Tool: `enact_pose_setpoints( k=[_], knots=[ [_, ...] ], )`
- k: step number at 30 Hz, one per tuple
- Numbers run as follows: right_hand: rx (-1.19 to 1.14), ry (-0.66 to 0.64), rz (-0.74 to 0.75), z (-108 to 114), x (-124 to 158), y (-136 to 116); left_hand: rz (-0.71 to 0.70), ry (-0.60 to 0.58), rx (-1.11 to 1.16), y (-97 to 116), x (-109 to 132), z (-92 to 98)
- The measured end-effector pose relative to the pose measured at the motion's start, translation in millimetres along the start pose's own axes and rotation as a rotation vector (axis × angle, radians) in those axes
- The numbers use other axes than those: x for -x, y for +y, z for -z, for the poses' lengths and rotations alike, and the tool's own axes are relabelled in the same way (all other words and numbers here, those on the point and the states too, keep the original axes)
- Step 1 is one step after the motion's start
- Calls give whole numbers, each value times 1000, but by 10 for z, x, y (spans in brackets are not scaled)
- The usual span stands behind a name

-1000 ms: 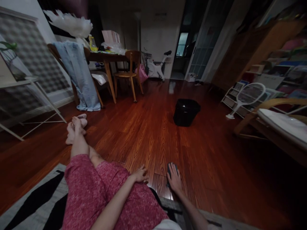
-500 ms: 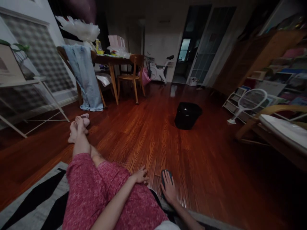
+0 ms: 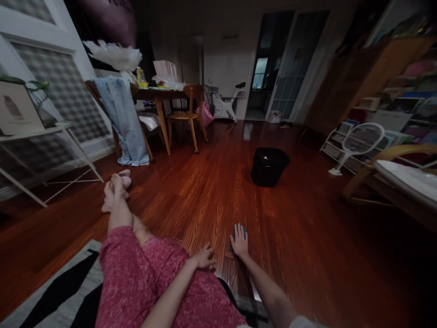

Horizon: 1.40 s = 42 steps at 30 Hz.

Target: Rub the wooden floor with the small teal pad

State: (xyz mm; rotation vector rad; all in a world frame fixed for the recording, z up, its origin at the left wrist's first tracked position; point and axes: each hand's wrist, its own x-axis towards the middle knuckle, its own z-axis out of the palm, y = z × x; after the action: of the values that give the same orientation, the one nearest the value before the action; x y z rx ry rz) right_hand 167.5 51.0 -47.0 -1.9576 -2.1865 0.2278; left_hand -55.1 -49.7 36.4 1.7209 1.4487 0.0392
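Note:
I sit on the wooden floor [image 3: 307,255] with my legs in pink trousers [image 3: 150,282] stretched out to the left. My left hand [image 3: 204,256] rests on my thigh, fingers loosely spread, holding nothing. My right hand [image 3: 239,240] lies flat with fingers spread, pressing a small dark teal cloth [image 3: 236,229] against the floor in front of me. Only the cloth's far edge shows past the fingers.
A black bin [image 3: 268,166] stands on the floor ahead. A wooden table [image 3: 160,95] with chairs and hanging jeans [image 3: 124,120] is at the back left, a white shelf [image 3: 44,136] at far left. An armchair [image 3: 399,177] and a racket-shaped swatter [image 3: 358,142] are right. A striped rug [image 3: 51,296] lies beneath me.
My right hand has slid the cloth forward across the floor, away from my body, with the arm stretching out. The left hand stayed on my thigh.

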Motion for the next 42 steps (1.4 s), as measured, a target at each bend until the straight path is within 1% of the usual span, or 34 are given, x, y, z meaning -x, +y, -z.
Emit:
enact_pose_setpoints(
  k=[2,4,6,9,12,14,15,17,20,22,24,26,27,29,30,33,35,38,40,42],
  knots=[
    [-5,1,-24,-21,-24,-70,3,1,-7,-11,-9,-4],
    [-16,5,26,-58,100,-83,6,-6,-14,-12,-21,-9],
    [-36,-1,144,-98,353,-31,4,-15,-19,-7,-31,-14],
    [-66,-29,313,-125,868,129,5,-13,-4,-10,-44,-29],
    [-80,-49,369,-108,1313,308,12,-13,26,-32,-55,-48],
    [-80,-60,371,-88,1444,401,14,-15,33,-42,-54,-54],
    [-78,-63,368,-77,1443,434,18,-21,32,-43,-50,-53],
    [-71,-54,350,-52,1310,469,22,-32,25,-34,-35,-43],
    [-44,-14,258,10,875,434,26,-49,10,-1,-2,-13],
    [-18,6,158,67,539,357,24,-47,0,26,18,8],
    [1,8,52,117,262,251,22,-44,-1,46,31,21],
    [5,2,-35,134,104,141,25,-41,4,52,32,25],
    [2,2,-68,126,79,95,28,-39,4,50,28,24],
    [-8,11,-77,72,136,39,38,-35,-7,41,11,18],
    [-14,17,-46,31,212,35,39,-33,-14,36,0,14],
    [-29,19,129,-91,572,109,29,-29,-22,32,-24,2],
    [-36,3,221,-131,852,187,23,-29,-11,40,-25,-2],
    [-38,-19,254,-116,1166,263,37,-42,-3,53,-11,3],
    [-38,-25,245,-89,1223,269,48,-48,-13,57,1,9],
    [-38,-19,233,-67,1133,249,44,-47,-19,58,14,16]
  ],
)
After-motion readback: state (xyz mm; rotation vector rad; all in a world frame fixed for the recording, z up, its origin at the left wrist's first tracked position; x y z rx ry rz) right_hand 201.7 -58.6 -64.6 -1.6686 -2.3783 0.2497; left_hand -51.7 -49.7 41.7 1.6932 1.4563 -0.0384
